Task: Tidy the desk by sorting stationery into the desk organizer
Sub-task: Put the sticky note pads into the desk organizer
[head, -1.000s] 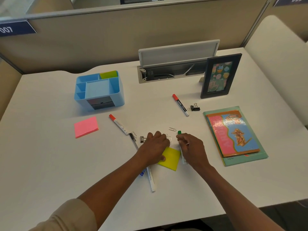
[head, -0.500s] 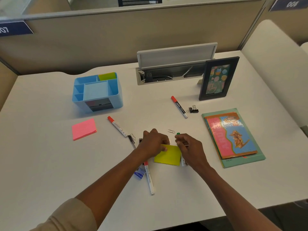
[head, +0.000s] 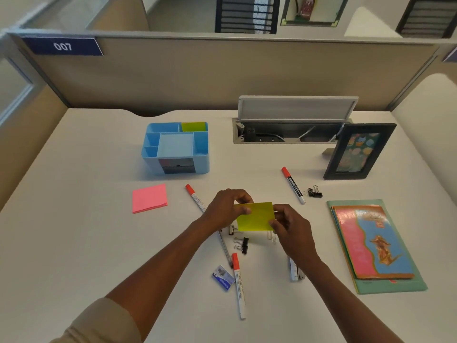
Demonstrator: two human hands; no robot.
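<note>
A yellow sticky-note pad (head: 257,217) hangs above the desk, held between both hands. My left hand (head: 226,207) pinches its left edge and my right hand (head: 288,224) pinches its right edge. The blue desk organizer (head: 176,149) stands at the back left with a yellow-green pad in its rear compartment. Loose on the desk lie a pink sticky pad (head: 149,198), three red-capped markers (head: 196,198) (head: 293,184) (head: 239,284), a thin pen (head: 224,247), binder clips (head: 242,244) (head: 314,192), paper clips (head: 272,236) and a small blue box (head: 223,277).
A dark picture frame (head: 357,151) stands at the back right beside an open cable tray (head: 291,120). Colourful booklets (head: 373,245) lie at the right. A white marker (head: 294,271) shows partly under my right forearm. A partition wall closes the desk's far edge.
The yellow pad has been lifted off the desk and is now held upright between both hands. The camera view tilted up and moved closer, uncovering clips below.
</note>
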